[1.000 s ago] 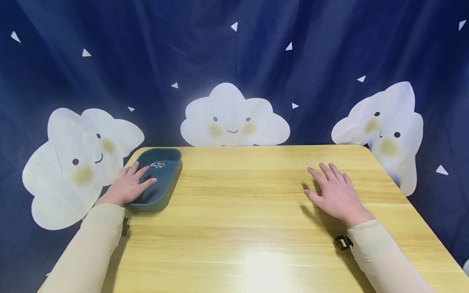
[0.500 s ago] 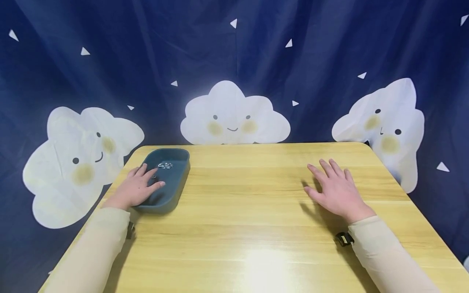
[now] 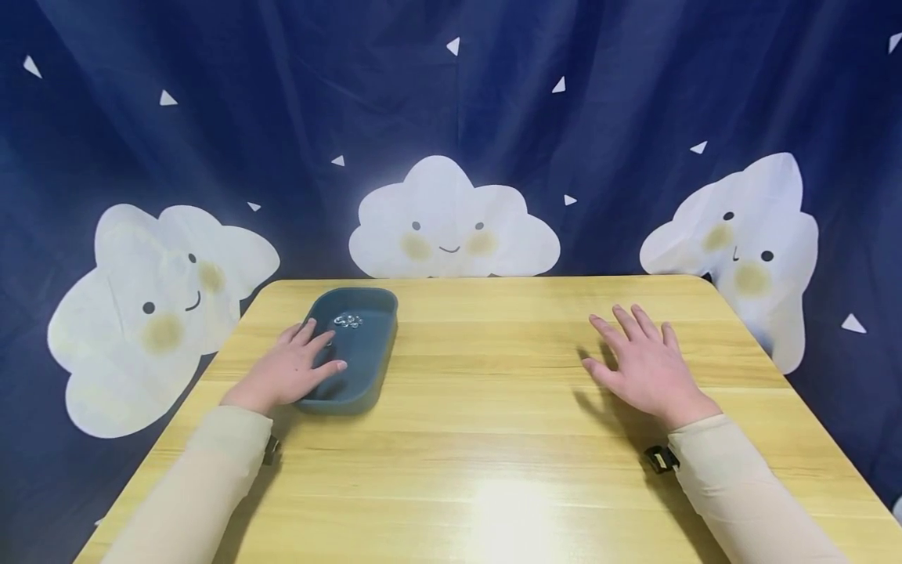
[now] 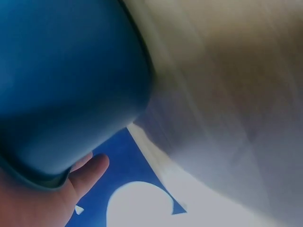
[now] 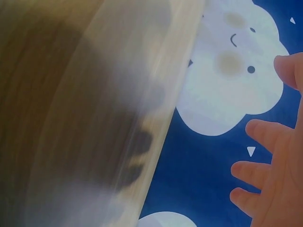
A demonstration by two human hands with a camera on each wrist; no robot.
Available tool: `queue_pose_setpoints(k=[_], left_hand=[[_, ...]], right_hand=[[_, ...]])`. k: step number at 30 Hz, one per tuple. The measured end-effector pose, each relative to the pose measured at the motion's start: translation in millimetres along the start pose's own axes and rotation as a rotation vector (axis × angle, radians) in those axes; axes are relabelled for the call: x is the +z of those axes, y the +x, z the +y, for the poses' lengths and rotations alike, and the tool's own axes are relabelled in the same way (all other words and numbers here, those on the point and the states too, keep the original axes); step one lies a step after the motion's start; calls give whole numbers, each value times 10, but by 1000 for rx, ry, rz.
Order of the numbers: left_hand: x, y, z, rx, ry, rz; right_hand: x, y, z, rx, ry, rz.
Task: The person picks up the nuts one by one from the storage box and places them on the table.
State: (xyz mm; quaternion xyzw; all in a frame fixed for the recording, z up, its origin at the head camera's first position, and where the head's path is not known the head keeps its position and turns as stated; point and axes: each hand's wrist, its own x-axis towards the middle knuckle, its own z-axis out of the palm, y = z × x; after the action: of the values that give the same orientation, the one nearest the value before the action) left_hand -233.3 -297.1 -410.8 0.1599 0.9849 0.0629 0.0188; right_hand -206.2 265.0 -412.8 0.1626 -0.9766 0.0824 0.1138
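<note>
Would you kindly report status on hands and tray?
Left hand at left side of tray. Right hand above table, holding nothing, well right of tray. Small clear pieces inside tray. No obstruction seen.

Navy curtain [image 3: 282,78]: I can read no words or numbers on its print.
Teal tray [image 3: 361,352]: I make out no lettering or brand on its walls.
Wooden tabletop [image 3: 493,392]: I find no writing along its grain.
Black wrist fitting [image 3: 661,460]: I see a pale patch, too small to read.
</note>
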Motion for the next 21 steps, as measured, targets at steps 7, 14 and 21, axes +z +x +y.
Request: queue_pose_setpoints(k=[7,14,21], left_hand=[[4,8,166,50,-10,-13],[38,15,265,124,-7,-23],[73,-1,405,232,-34,6]], right_hand=[[-11,5,-15,3,-4,6],[-26,15,-42,-1,2,10],[-18,35,-34,0,2,3]])
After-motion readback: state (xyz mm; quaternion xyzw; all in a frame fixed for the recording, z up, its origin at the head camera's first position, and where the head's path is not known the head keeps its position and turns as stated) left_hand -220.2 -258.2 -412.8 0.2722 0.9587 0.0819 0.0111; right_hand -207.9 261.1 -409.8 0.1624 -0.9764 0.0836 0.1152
